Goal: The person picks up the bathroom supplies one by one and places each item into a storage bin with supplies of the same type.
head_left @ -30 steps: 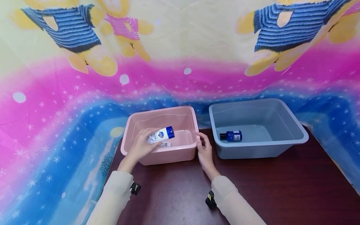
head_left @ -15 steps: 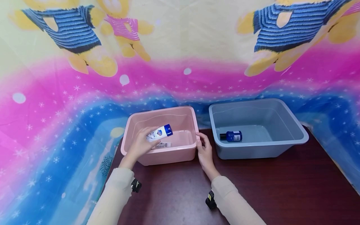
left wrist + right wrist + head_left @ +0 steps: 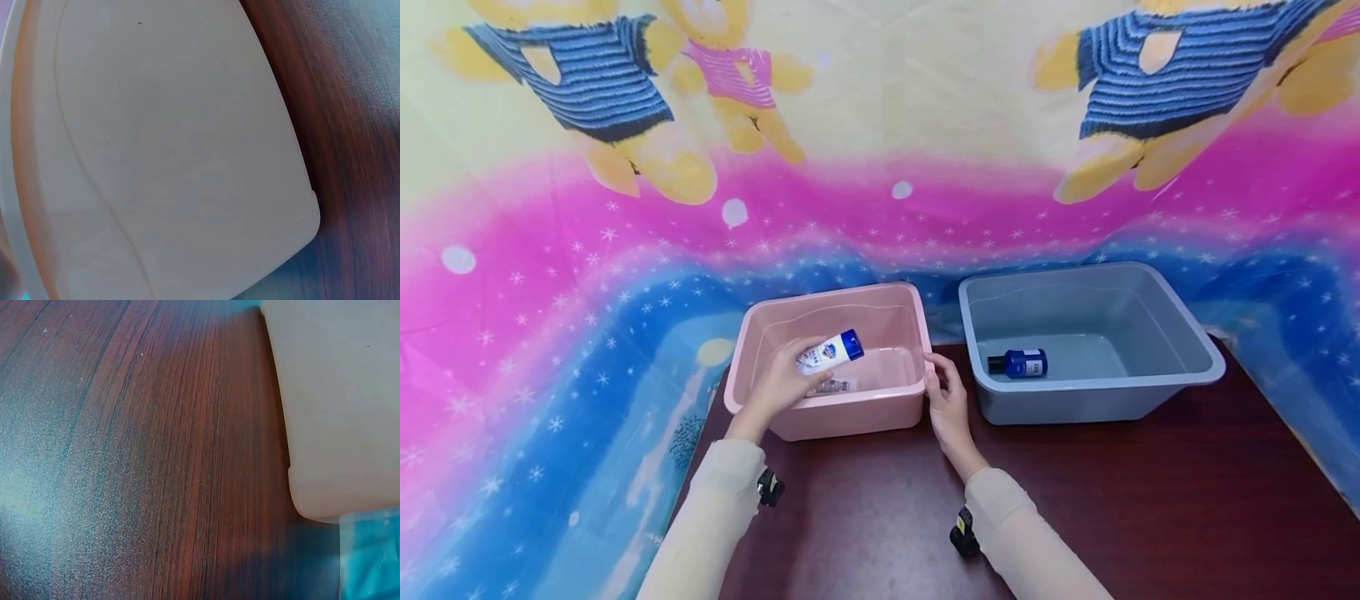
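Observation:
In the head view my left hand (image 3: 781, 379) grips a white bottle with a blue cap (image 3: 831, 353), tilted with its cap up to the right, inside the pink basin's opening. Below it, a clear bottle with a printed label (image 3: 838, 386) lies in the pink basin (image 3: 850, 417), partly hidden by my hand and the front rim. At that basin's right front corner, my right hand (image 3: 949, 408) holds the rim with bent fingers. Both wrist views show mainly the pink basin's outer wall (image 3: 181, 137) and the table, not the held bottle.
A grey-blue basin (image 3: 1075, 400) stands to the right, a gap away from the pink one. Inside it lies a dark blue bottle with a black cap (image 3: 1024, 363). The dark wooden table (image 3: 865, 508) extends in front, and a printed cloth (image 3: 880, 225) hangs behind.
My left hand has shifted slightly, and the white bottle's capped end has risen a little and moved slightly left. My right hand stays at the pink basin's rim.

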Demonstrator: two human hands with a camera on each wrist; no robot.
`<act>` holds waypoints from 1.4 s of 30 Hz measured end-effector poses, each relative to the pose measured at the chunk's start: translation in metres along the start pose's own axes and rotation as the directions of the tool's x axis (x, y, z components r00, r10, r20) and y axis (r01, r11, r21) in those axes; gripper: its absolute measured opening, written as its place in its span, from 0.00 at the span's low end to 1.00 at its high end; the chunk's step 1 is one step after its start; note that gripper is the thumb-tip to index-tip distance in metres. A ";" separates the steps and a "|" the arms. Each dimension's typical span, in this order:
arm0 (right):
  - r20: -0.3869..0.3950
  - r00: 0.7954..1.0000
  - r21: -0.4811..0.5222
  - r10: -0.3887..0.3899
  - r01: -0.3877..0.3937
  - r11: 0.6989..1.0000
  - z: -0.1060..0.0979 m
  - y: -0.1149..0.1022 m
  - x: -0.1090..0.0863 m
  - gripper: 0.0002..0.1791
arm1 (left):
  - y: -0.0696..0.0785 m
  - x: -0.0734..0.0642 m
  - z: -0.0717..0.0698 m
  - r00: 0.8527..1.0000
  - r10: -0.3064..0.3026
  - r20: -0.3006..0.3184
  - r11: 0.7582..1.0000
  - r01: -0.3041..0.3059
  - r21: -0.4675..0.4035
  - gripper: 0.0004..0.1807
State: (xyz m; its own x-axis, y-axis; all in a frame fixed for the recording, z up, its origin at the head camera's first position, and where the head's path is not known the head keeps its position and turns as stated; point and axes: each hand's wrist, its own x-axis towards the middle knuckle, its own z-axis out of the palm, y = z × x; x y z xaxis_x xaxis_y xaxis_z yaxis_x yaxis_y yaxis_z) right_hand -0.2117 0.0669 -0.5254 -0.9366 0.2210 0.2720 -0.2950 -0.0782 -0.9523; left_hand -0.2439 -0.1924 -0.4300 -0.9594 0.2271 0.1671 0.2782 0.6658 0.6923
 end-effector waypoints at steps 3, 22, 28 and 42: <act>-0.002 1.000 0.005 0.006 -0.006 1.000 0.001 -0.004 0.000 0.17 | 0.000 0.003 0.000 1.000 -0.004 0.021 1.000 0.005 -0.026 0.31; -0.015 1.000 -0.003 -0.008 0.008 1.000 0.002 0.001 0.000 0.16 | -0.011 0.011 0.001 0.990 -0.079 0.116 0.995 0.086 -0.056 0.30; -0.010 1.000 0.009 -0.009 0.009 1.000 0.001 -0.004 -0.001 0.16 | -0.013 0.012 0.002 0.995 -0.052 0.090 0.995 0.060 -0.085 0.23; 0.025 1.000 0.024 -0.004 0.004 1.000 0.003 -0.036 -0.007 0.17 | -0.018 0.014 0.003 0.999 -0.021 0.049 0.997 0.024 -0.070 0.18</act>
State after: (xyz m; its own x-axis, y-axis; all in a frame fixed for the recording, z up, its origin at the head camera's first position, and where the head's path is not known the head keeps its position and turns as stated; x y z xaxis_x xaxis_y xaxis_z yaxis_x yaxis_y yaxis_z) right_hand -0.1956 0.0655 -0.4927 -0.9398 0.1967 0.2795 -0.3029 -0.1004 -0.9477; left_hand -0.2624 -0.1990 -0.4421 -0.9616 0.2480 0.1178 0.2508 0.6194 0.7439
